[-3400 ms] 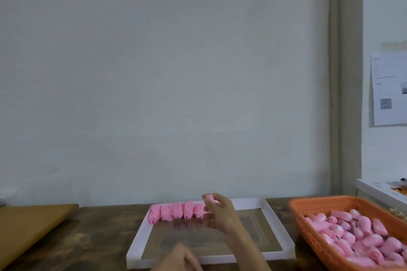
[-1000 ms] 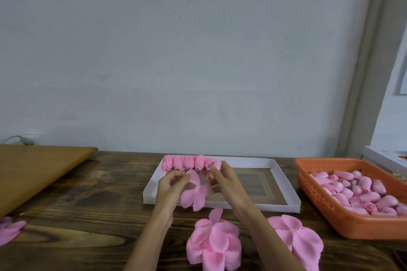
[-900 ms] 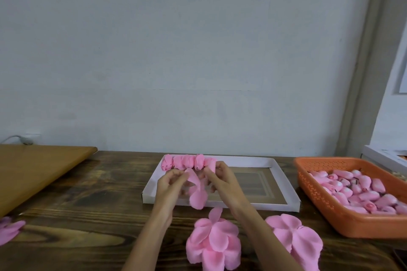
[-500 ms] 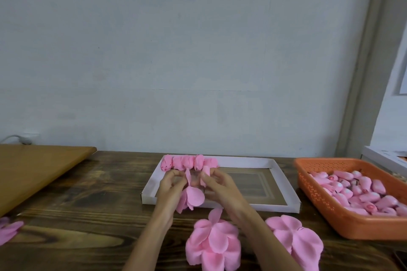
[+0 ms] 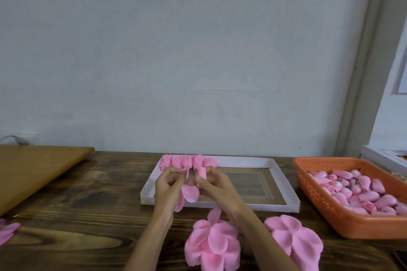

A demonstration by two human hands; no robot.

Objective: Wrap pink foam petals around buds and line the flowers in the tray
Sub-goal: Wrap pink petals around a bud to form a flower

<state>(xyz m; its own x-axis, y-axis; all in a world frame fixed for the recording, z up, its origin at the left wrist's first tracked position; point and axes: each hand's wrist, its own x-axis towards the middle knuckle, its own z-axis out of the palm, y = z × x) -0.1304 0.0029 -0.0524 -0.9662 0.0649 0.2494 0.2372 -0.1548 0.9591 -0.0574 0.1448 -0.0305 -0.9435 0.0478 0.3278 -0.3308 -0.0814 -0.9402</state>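
**Both hands pinch one pink foam flower above the tray's near edge**

Pinched between thumb and fingertips, a small pink foam bud sits in the grip of the right hand, its tip poking up above the fingers. Beside it, the left hand closes its grip on the thin pink foam petal sheet, thumb and forefinger meeting near the top of the sheet while loose heart-shaped lobes hang down between the two palms. Both forearms reach forward from the bottom of the view and converge, wrists slightly raised, so the hands hover over the near left part of the shallow white cardboard tray without resting on it.

Along the tray's far left wall lies a row of finished pink foam flowers, touching one another side by side. On the dark wooden tabletop, just in front of the tray, lie two flat stacks of pink foam petals, one between the forearms and one to the right of the right forearm. An orange perforated plastic basket to the right of the tray holds a heap of pink buds. A tan wooden board lies at the left.
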